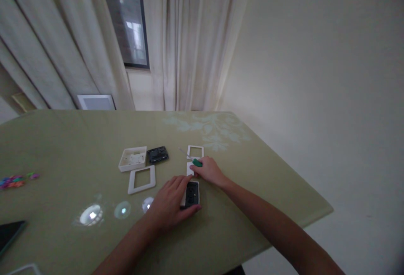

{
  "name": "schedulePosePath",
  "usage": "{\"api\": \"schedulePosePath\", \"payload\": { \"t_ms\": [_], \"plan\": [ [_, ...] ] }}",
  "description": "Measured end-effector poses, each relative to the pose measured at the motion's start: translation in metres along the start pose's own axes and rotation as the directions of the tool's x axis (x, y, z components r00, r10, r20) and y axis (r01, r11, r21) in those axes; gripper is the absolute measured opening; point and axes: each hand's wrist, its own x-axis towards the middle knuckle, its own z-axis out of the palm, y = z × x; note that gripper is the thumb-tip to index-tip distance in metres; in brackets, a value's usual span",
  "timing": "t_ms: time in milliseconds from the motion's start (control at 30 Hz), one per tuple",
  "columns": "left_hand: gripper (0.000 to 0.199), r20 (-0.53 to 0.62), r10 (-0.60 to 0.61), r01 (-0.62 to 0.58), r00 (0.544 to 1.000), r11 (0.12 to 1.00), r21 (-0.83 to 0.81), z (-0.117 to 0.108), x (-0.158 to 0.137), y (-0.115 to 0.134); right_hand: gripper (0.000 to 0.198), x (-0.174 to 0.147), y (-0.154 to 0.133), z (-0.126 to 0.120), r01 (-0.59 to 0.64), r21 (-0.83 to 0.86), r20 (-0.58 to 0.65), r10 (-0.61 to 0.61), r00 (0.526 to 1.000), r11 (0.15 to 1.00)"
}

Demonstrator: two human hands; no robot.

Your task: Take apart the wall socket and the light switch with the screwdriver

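Note:
My left hand [170, 201] is wrapped over a white wall box with a black insert [192, 194], thumb along its near edge and fingers at its far side. The hand covers the box's left part. In my right hand [211, 171] is a screwdriver with a green handle [197, 163], its thin metal shaft pointing up and to the left, away from the box. Under the right fingers lies a small white plate [189, 168], partly hidden. Just beyond it rests a white rectangular frame [195, 146].
Left of my hands, an open white box [133, 158] stands beside a black insert [158, 154], with another white frame [142, 179] before them. Small colourful pieces [15, 181] and a dark flat object [11, 235] lie at far left. A wall flanks the table [252, 174].

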Motion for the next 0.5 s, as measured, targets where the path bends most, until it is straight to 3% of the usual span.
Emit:
{"api": "schedulePosePath", "payload": {
  "t_ms": [167,267,367,500],
  "plan": [
    [0.057,-0.052,-0.027,0.027,0.998,0.999,0.017,0.004,-0.001,0.005,0.046,-0.015,-0.007,-0.029,0.065,-0.156,-0.019,-0.068,0.997,0.986],
    [0.055,-0.083,-0.053,0.052,0.995,0.999,-0.012,0.01,-0.001,0.008,0.047,-0.041,-0.012,-0.068,0.174,-0.23,0.085,-0.159,0.984,0.957],
    [0.055,-0.124,-0.096,0.091,0.988,0.995,-0.045,0.018,0.0,0.011,0.032,-0.072,-0.019,-0.11,0.251,-0.305,0.162,-0.21,0.964,0.919],
    [0.048,-0.172,-0.141,0.13,0.975,0.989,-0.07,0.025,0.003,0.012,0.025,-0.103,-0.038,-0.144,0.372,-0.527,0.318,-0.229,0.92,0.764]
  ]
}}
